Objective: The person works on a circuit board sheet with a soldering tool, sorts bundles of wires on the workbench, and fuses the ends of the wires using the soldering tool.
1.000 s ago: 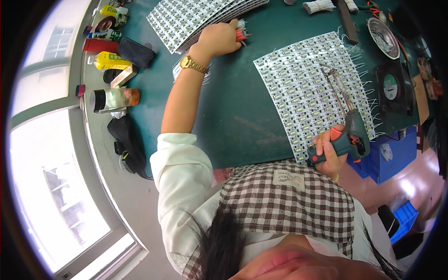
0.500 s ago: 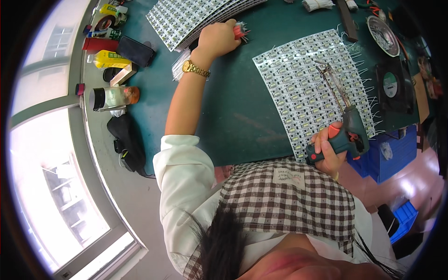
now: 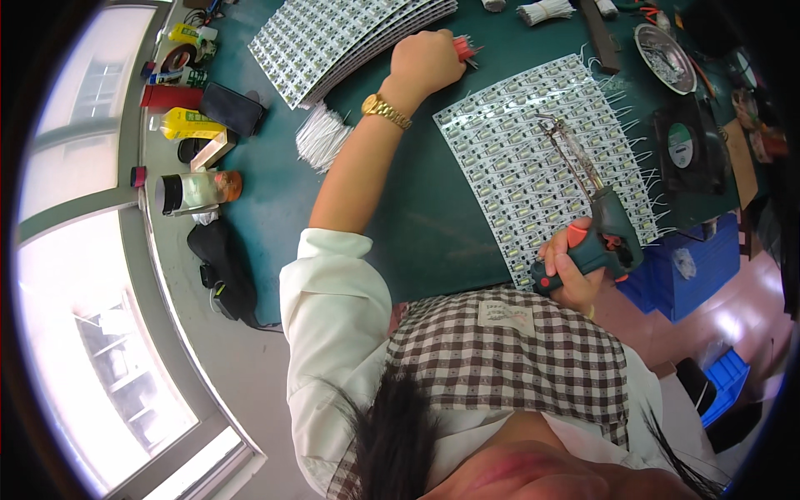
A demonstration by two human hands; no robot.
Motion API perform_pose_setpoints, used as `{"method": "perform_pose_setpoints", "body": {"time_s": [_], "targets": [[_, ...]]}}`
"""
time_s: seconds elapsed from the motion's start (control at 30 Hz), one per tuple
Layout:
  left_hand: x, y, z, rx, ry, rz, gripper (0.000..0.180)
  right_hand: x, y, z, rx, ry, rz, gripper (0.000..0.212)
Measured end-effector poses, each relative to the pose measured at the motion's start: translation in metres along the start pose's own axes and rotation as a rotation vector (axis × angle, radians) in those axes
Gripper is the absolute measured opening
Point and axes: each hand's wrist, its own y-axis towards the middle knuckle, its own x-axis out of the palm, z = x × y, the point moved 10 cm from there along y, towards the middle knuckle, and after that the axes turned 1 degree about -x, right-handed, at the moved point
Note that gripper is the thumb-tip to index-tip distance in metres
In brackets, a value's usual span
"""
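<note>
My left hand (image 3: 427, 63) is closed around a bundle of short red wires (image 3: 463, 48), whose ends stick out past the fingers. It is above the green mat, between a stack of circuit-board panels (image 3: 317, 46) and a single panel (image 3: 487, 162). White wires stick out along that panel's right edge. In my right hand (image 3: 573, 279) is a dark green soldering gun (image 3: 615, 218) with a red trigger. Its long tip points away from me over the panel. A loose bundle of white wires (image 3: 322, 139) lies beside my left forearm.
Along the left edge are a phone (image 3: 232, 108), yellow bottles (image 3: 190, 124), a drinking jar (image 3: 200, 192) and a black pouch (image 3: 221, 267). To the right are a metal bowl (image 3: 665, 58), a black solder-spool-like reel (image 3: 682, 146) and a blue bin (image 3: 687, 271) below the table edge.
My left hand has moved right, away from the panel stack, carrying the red wires. More of the white wire bundle shows now. My right hand still holds the soldering gun; the view has shifted slightly.
</note>
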Motion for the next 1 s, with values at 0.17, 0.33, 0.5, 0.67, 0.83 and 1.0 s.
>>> {"method": "perform_pose_setpoints", "body": {"time_s": [0.17,0.33,0.5,0.67,0.83,1.0], "targets": [[-0.001,0.027,0.026,0.055,-0.008,0.013,0.034,0.002,-0.001,-0.001,0.002,0.021,0.027,0.05],[0.0,0.026,0.022,0.024,-0.027,-0.024,0.036,0.002,0.0,0.0,0.018,0.037,0.038,0.05],[-0.01,0.006,0.017,0.046,-0.089,0.037,0.046,0.005,0.001,-0.001,0.008,0.03,0.023,0.05],[-0.033,-0.055,-0.029,-0.129,-0.164,0.141,0.047,0.006,0.002,-0.002,0.006,0.052,-0.006,0.049],[-0.006,-0.078,-0.069,-0.332,-0.025,-0.124,0.035,0.003,0.0,0.001,0.042,0.026,0.041,0.05],[-0.003,-0.063,-0.046,-0.311,-0.063,-0.127,0.033,0.006,0.0,0.002,0.049,0.062,0.025,0.05]]}}
